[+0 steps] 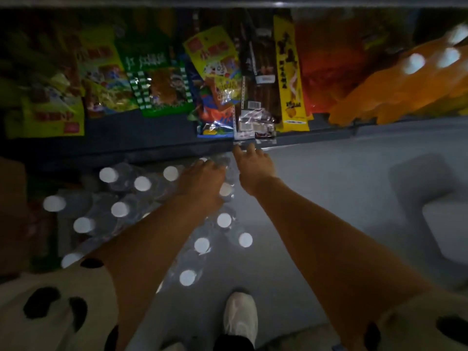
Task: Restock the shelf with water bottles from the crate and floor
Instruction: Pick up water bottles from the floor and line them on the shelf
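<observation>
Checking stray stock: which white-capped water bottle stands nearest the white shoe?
The bottle whose cap is lowest in the view, just up-left of the white shoe. All other caps sit farther up, toward the shelf.

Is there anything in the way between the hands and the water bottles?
Nothing visible. The left hand already rests on the water bottles standing on the floor below the snack shelf. The right hand reaches just beside it, at the pack's far edge. Whether either grip has closed is unclear in the dim, blurred view.
</observation>
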{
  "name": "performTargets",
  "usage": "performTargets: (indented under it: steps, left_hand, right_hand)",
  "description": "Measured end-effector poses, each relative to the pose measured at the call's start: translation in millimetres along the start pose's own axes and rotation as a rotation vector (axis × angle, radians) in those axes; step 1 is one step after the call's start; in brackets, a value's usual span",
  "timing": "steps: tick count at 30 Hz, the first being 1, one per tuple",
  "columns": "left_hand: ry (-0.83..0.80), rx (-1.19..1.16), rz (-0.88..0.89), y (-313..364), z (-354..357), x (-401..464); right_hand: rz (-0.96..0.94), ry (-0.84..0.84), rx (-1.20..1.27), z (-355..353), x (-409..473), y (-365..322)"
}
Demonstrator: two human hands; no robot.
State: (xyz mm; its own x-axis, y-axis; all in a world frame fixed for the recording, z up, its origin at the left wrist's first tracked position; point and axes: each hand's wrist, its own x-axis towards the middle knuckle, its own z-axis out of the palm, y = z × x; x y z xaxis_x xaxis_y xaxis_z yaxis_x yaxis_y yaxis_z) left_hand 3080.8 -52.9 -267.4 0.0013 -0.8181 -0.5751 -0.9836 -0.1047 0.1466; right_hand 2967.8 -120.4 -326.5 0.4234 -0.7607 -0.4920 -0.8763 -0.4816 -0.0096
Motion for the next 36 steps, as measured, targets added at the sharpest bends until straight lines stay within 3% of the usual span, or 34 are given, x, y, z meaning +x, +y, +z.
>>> performTargets:
  steps: [7,13,19,30,36]
  left_hand:
    - [0.034,0.019,-0.008,-8.0,3.0,7.0]
    - [0.026,0.028,0.015,-3.6,-31.6,-37.1]
    - [-0.022,-0.243,0.059,19.5,-115.8,-126.1]
    - [0.206,-0.714,0.366,49.2,-352.2,-323.4]
    - [0.449,-0.751,0.458,53.1,-467.0,-420.7]
  right_hand:
    - [-0.081,0.03,-0.06,-5.1,-2.2,0.9]
    - [-0.151,0.025,-0.133,-77.1,-57.0,9.7]
    - [-0.215,0.043,-0.08,-224.9,-158.2,15.7]
    - [-0.344,0.172,0.04,-569.9,-387.3,-14.0]
    - [-0.413,0.384,-0.009,-707.8,-491.1,-44.7]
